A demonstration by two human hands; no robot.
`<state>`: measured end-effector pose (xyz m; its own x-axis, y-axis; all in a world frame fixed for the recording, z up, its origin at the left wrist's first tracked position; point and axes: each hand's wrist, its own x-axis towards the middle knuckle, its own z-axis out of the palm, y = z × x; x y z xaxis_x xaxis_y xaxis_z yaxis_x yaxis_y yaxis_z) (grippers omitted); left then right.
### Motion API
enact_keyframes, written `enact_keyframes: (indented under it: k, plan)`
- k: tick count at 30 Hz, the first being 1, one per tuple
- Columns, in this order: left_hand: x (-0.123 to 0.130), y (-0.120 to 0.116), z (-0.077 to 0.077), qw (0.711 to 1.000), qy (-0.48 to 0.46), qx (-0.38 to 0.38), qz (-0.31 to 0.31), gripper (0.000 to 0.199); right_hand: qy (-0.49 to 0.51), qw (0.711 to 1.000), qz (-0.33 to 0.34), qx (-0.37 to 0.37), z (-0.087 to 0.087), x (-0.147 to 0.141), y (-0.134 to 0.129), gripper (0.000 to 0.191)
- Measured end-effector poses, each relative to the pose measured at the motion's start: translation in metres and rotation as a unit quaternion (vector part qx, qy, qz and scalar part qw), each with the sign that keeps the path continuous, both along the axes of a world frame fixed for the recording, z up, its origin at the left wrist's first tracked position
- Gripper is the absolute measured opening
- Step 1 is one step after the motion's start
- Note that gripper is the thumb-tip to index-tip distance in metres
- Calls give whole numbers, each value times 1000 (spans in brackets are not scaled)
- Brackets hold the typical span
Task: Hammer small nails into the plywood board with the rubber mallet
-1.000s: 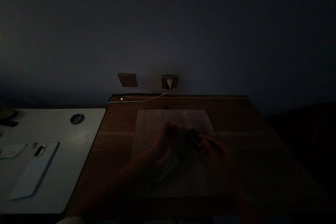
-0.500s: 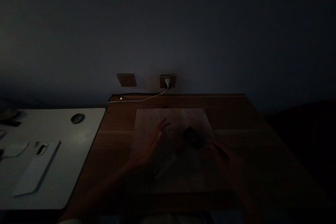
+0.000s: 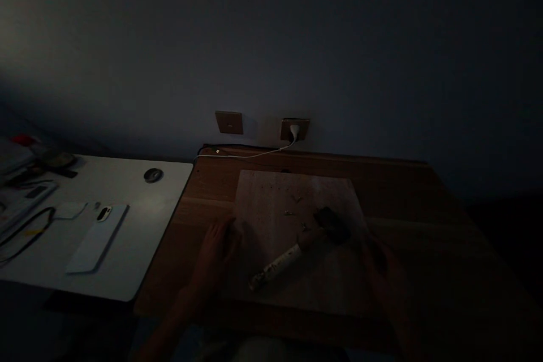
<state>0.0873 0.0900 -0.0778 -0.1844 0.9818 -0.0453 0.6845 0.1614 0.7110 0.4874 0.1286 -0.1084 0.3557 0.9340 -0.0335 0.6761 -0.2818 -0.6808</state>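
In dim light, a hammer [image 3: 296,249] lies on a pale board [image 3: 254,198] on a wooden table [image 3: 424,203]. Its long axis runs diagonally — handle end toward the person and to the left, dark head [image 3: 333,225] far and to the right. Just beyond the handle are small scattered pieces [image 3: 288,213]. The left hand [image 3: 217,246] is at the board's left edge, the right hand [image 3: 384,266] at its right edge — too dark to tell whether either grips it.
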Motion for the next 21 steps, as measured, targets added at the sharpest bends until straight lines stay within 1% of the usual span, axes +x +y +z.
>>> enact_keyframes:
  k: [3,5,8,12,15,17,19,21]
  plan:
    - [4,0,10,995,-64,-21,71,47,23,1000,-2,-19,8,-7,2,77]
    - [-5,0,13,992,-66,-24,103,46,43,999,17,-13,10,-16,1,74]
    - [-31,1,14,989,-36,-18,140,47,79,995,62,-8,9,-40,0,64]
    - [-69,-3,18,982,-4,-26,188,51,108,991,79,-11,8,-85,-1,62]
    - [-92,-8,25,969,20,-31,245,53,130,985,111,-6,9,-119,-2,59]
    - [-107,-10,28,962,34,-24,271,53,136,981,135,0,9,-137,-4,55]
    - [-122,-9,27,957,52,-22,284,50,133,977,169,4,11,-152,-5,51]
    - [-139,-7,23,953,70,-33,291,49,132,971,202,8,14,-162,-7,48]
